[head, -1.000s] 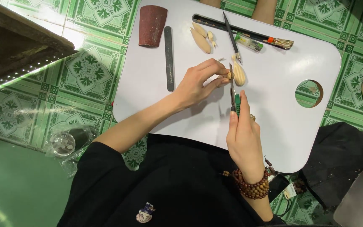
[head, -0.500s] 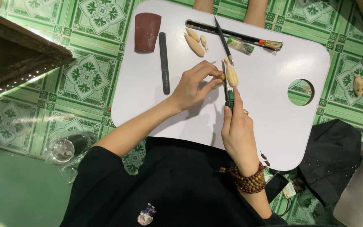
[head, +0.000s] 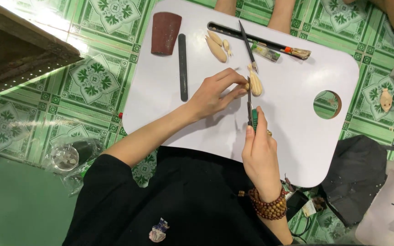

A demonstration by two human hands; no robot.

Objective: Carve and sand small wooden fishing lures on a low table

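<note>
Head view: green-labelled packet point(head: 266, 51) on white board point(head: 297, 136)

Carving a small wooden piece on a white board

The left hand point(head: 213, 95) pinches a pale wooden carving point(head: 255, 84) against the white board point(head: 297, 132); the right hand point(head: 260, 155) grips a green-handled knife point(head: 250, 107), blade touching the carving's left edge.

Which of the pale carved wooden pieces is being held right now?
The pale carved wooden piece at the left hand fingertips; the other pale pieces lie untouched farther up the white board.

On the board point(head: 297, 136), the file point(head: 183, 67) lies left of the carved pieces point(head: 217, 47), the sandpaper block point(head: 165, 27) farther left.
</note>
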